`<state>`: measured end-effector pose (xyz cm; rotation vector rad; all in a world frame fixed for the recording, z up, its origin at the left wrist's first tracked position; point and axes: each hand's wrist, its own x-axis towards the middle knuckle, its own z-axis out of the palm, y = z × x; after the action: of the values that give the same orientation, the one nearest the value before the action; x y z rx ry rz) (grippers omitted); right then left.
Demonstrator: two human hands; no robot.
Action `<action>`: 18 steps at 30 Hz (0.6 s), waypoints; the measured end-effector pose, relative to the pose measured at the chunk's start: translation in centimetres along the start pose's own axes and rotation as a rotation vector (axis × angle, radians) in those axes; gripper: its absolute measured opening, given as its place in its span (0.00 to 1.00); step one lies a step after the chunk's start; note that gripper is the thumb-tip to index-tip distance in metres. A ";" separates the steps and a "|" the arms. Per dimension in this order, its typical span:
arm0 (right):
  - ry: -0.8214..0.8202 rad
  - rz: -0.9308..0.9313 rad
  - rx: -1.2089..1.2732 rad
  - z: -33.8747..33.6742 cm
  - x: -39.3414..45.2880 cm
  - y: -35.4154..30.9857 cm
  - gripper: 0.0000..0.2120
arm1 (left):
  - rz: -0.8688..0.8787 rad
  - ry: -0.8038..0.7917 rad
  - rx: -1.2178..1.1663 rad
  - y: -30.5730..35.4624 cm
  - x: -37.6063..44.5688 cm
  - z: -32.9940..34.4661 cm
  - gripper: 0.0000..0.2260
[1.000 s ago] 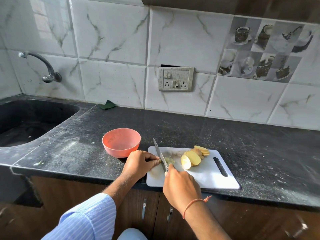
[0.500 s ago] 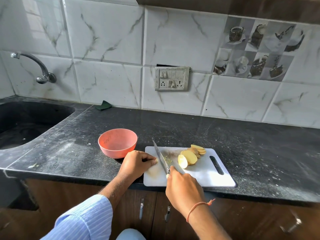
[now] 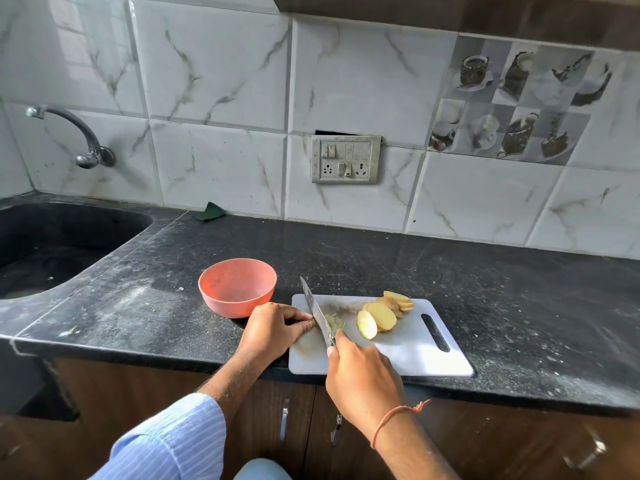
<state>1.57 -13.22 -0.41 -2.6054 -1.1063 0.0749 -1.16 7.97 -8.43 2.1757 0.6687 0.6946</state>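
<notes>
A white cutting board (image 3: pixel 408 355) lies at the counter's front edge. My right hand (image 3: pixel 363 379) grips the handle of a knife (image 3: pixel 317 310), blade pointing away from me and resting on a small pale potato piece (image 3: pixel 334 322). My left hand (image 3: pixel 273 327) has curled fingers that pinch that piece from the left, right beside the blade. A pile of yellow potato slices (image 3: pixel 384 315) lies on the board to the right of the knife.
An empty pink bowl (image 3: pixel 237 285) stands on the black counter (image 3: pixel 519 299) just left of the board. A dark sink (image 3: pixel 52 247) with a wall tap (image 3: pixel 79 136) is at far left. A green scrap (image 3: pixel 209 212) lies by the tiled wall, under a switch plate (image 3: pixel 345 159).
The hands, knife and potato stay in nearly the same pose on the board; the knife blade has shifted slightly. Only the camera view has drifted a little.
</notes>
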 end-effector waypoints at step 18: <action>0.009 -0.046 -0.114 1.6 0.4 1.4 0.18 | -0.012 -0.011 0.025 0.1 0.1 -0.2 0.04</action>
<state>2.57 -13.48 -2.31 -2.6748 -1.1995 -0.0102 -1.25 8.05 -8.22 2.1950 0.6875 0.6710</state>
